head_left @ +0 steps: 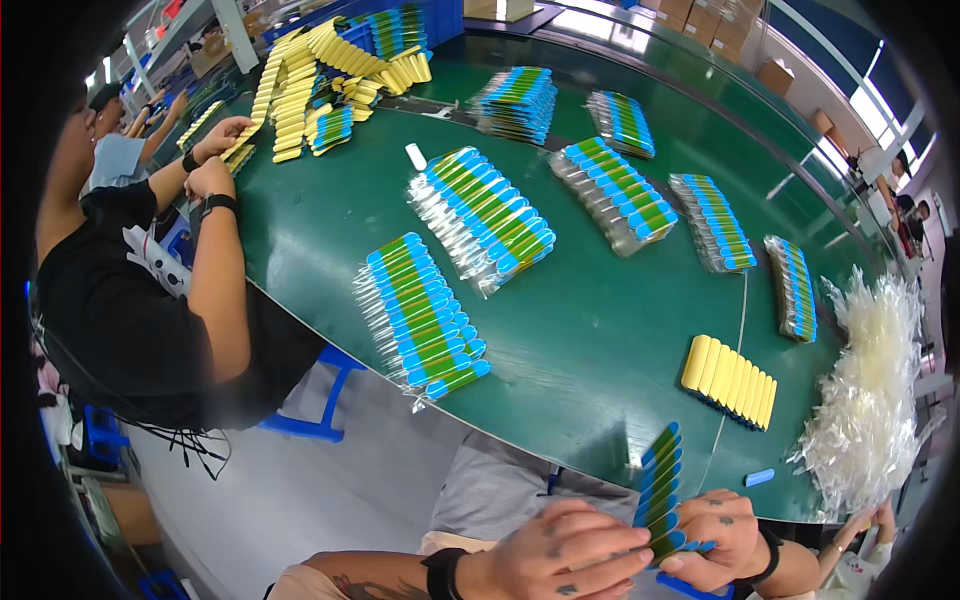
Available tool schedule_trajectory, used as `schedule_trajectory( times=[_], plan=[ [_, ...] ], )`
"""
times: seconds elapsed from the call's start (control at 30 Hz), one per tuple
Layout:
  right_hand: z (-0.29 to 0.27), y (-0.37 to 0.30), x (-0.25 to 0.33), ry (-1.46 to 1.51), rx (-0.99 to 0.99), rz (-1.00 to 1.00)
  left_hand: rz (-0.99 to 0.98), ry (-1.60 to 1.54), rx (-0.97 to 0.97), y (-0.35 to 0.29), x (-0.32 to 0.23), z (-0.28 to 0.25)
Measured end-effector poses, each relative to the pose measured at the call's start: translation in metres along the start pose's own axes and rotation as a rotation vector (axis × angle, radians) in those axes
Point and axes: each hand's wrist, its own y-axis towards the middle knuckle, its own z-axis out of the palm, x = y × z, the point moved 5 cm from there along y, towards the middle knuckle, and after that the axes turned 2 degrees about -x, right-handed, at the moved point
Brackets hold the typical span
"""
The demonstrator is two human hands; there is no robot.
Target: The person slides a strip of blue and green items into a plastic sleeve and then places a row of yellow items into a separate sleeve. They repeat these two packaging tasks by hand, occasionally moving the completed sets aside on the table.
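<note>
My left hand (570,550) and my right hand (715,540) are close together at the table's near edge. Between them is a fanned row of flat, round-ended blue and green strips (661,480), shaped like nail files. My right hand's fingers are closed round the row's lower end. The left hand's fingers press against the lower side of the same row and partly hide it. Just beyond lies a row of yellow-faced strips (730,382), with a small blue piece (759,477) to its right.
A heap of clear plastic sleeves (865,390) sits at the right. Several bagged blue-green bundles (480,215) are spread over the green table (590,340). Yellow strips (295,100) pile up at the far left, where a co-worker (140,290) handles some. A blue stool (325,400) stands nearby.
</note>
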Motion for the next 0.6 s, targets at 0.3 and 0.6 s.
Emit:
schedule_trajectory(
  times=[0.3, 0.6],
  plan=[
    [-0.036, -0.011, 0.018, 0.004, 0.301, -0.041, -0.303, -0.08, 0.341, 0.034, 0.032, -0.014],
    [-0.075, -0.092, -0.034, 0.163, -0.122, 0.287, -0.724, -0.606, 0.51, 0.014, 0.041, 0.029]
  ],
)
